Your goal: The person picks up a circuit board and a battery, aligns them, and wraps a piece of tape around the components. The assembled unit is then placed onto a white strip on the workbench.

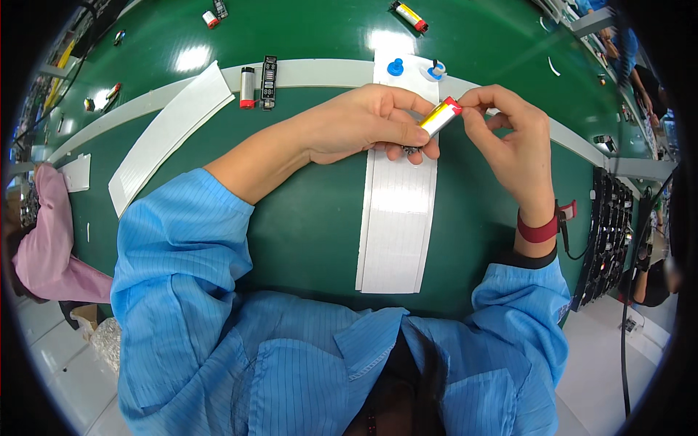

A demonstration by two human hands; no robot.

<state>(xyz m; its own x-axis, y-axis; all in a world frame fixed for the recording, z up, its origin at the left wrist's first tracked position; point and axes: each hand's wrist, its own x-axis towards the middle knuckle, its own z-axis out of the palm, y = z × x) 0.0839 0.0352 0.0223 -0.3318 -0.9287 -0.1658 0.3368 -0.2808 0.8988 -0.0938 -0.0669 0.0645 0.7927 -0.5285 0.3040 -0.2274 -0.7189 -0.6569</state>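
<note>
My left hand [371,125] is closed around a cylindrical battery cell [438,119] with a silver and yellow wrap. The cell tilts up to the right, its red end pointing toward my right hand [512,134]. Thumb and index finger of that hand pinch at the red end; any small piece between the fingertips is too small to make out. A little dark part [411,150] shows below my left thumb, mostly hidden by the fingers. Under both hands lies a long white strip of card [396,218].
A silver battery cell [247,87] and a black circuit board [268,81] lie at the far left, near a white sheet stack [171,138]. Two blue pieces [395,67] sit behind my hands. Black racked boards [605,232] stand right. A co-worker's pink sleeve [54,240] is left.
</note>
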